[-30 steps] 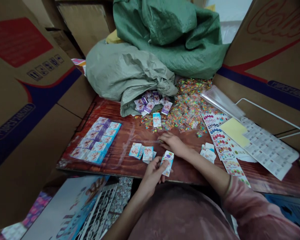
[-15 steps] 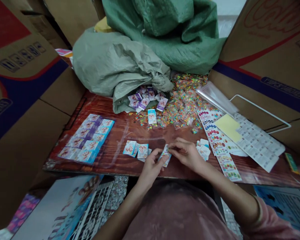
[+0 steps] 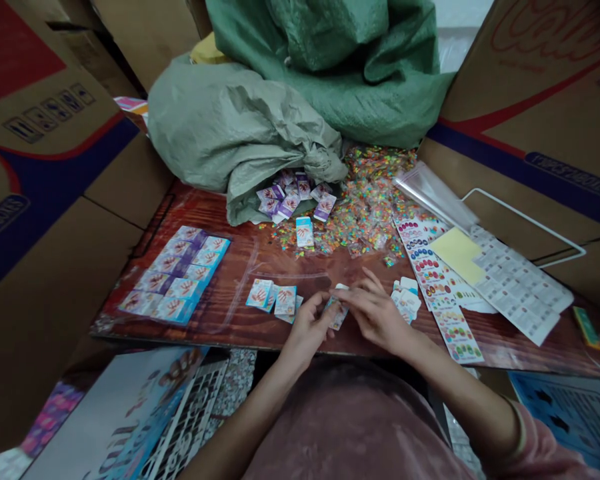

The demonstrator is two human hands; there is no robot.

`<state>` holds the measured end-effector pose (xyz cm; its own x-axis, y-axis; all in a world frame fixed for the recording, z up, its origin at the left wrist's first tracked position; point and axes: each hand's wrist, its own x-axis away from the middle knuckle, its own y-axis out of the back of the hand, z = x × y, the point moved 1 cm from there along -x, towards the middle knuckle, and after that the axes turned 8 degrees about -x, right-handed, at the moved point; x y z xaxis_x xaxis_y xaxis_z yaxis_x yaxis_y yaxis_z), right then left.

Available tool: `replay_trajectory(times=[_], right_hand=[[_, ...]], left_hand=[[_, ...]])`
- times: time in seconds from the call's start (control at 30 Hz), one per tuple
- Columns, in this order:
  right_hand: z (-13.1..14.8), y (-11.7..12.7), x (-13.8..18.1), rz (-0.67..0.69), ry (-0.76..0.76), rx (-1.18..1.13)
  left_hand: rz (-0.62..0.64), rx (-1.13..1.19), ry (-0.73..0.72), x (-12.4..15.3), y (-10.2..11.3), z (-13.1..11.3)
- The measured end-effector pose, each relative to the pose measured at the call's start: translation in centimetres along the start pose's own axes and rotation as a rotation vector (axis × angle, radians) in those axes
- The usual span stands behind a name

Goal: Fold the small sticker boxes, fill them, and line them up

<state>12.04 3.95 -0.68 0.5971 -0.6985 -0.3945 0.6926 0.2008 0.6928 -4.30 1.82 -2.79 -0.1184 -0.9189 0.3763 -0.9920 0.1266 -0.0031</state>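
My left hand [image 3: 307, 327] is closed round a small white and blue card box [image 3: 339, 312], held low over the table's front edge. At its upper end my right hand [image 3: 377, 313] touches the box with its fingertips, one finger raised; the thumb's grip is partly hidden. Left of my hands lie several similar small boxes [image 3: 285, 301] with a hand picture. Close to my right hand is a loose pile of small white and blue flat boxes [image 3: 406, 300]. Beyond my hands, one blue and white box [image 3: 305, 232] rests by itself.
A wrapped block of purple and blue boxes [image 3: 180, 277] lies at left. Behind are a grey sack [image 3: 240, 127] spilling purple boxes [image 3: 290, 197] and a heap of colourful candy packets [image 3: 375, 207]. Sticker sheets [image 3: 515, 287] lie right. Large cartons [image 3: 540, 133] flank the table [image 3: 230, 333].
The right fingers have shifted from a pinch at the box's top to a more spread pose, one finger lifted. The box stays in my left hand, moved slightly right.
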Motion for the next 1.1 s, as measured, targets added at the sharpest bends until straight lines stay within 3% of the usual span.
replay_trajectory(times=[0.17, 0.27, 0.33, 0.43, 0.53, 0.6, 0.77, 0.87, 1.1], right_hand=[[0.9, -0.1, 0.5, 0.027, 0.092, 0.141], [1.5, -0.2, 0.8, -0.08, 0.068, 0.069], [1.5, -0.3, 0.9, -0.224, -0.073, -0.089], [0.7, -0.6, 1.1, -0.445, -0.401, -0.465], [-0.3, -1.1, 1.1, -0.358, -0.654, -0.857], [-0.6, -1.2, 1.1, -0.283, -0.693, -0.936], [0.8, 0.2, 0.8, -0.352, -0.416, -0.515], [1.0, 0.4, 0.7, -0.335, -0.383, -0.497], [-1.3, -0.6, 1.1, -0.439, -0.756, -0.916]], left_hand=[[-0.014, 0.069, 0.022, 0.1, -0.5, -0.2], [0.004, 0.066, 0.003, 0.1, -0.8, -0.5], [0.003, 0.052, 0.029, 0.1, -0.9, -0.7], [-0.006, 0.062, 0.076, 0.0, -1.2, -0.9], [-0.028, 0.039, 0.073, -0.2, -1.4, -1.2], [-0.043, 0.008, 0.05, -0.4, -1.4, -1.4], [-0.031, 0.024, 0.035, -0.6, -1.1, -1.5], [0.019, 0.071, 0.03, -0.7, -1.0, -1.1], [0.125, 0.086, 0.004, -0.6, -1.0, -0.6]])
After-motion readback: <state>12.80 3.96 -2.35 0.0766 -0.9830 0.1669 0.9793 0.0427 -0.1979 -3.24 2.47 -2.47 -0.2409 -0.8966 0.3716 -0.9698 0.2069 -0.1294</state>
